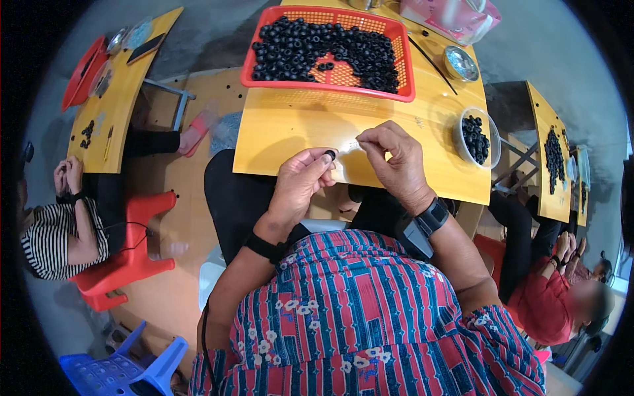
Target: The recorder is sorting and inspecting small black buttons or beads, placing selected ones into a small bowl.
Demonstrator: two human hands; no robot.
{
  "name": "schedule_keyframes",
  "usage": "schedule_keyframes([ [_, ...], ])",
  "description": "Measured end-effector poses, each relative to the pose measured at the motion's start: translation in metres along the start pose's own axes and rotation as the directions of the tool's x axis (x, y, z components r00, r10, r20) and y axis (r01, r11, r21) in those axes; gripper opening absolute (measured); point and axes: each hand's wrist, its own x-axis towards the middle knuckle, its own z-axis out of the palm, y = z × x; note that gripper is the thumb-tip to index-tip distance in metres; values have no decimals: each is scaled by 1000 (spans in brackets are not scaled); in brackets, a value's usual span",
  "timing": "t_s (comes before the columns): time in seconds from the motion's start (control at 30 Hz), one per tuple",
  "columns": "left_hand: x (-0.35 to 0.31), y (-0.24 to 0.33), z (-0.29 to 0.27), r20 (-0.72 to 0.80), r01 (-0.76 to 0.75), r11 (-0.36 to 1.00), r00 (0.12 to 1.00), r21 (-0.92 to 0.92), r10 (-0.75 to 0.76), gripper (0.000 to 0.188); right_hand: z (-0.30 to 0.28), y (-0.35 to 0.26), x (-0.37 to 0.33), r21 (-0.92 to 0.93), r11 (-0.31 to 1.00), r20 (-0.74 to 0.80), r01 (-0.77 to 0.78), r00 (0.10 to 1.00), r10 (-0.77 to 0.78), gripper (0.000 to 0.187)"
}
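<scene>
My left hand (298, 179) pinches a small black ring-shaped part (330, 155) between thumb and fingertips, above the near edge of the yellow table (277, 125). Close by on the right, my right hand (399, 162) has thumb and forefinger pressed together. Whatever sits in that pinch is too small to make out. Under and between the hands, tiny shiny bits (352, 144) lie on the tabletop. Beyond them stands a red plastic basket (407, 66) with a heap of black ring-shaped parts (290, 53).
To the right, a clear tub (494, 142) holds more black parts. Behind it are a metal bowl (461, 64), a thin black rod (432, 65) and a pink package (449, 14). Other people sit at tables on both sides. A blue stool (125, 369) stands lower left.
</scene>
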Motion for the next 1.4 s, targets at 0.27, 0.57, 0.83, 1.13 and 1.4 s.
schedule_keyframes([
  [0.27, -4, 0, -6, -16, -14, 999, 1000, -39, 14, 18, 20, -16, 4, -184, 953, 128, 242, 967, -221, 14],
  [0.57, -1, -2, -6, -14, -24, 999, 1000, -31, 24, 18, 18, -22, 9, -380, 811, 267, 444, 892, -364, 20],
  [0.83, -4, -3, -6, 31, -3, 984, 999, -177, 8, 19, 31, -21, -1, 97, 995, 131, -14, 991, 1, 14],
  [1.13, -2, 2, -16, 50, -46, 974, 997, -223, 58, 18, 20, -19, 14, 50, 993, 101, 105, 989, -110, 28],
  [1.4, 0, 6, -15, 35, -12, 996, 999, -87, 15, 17, -23, 18, 98, -346, 921, 44, 178, 984, -173, 13],
])
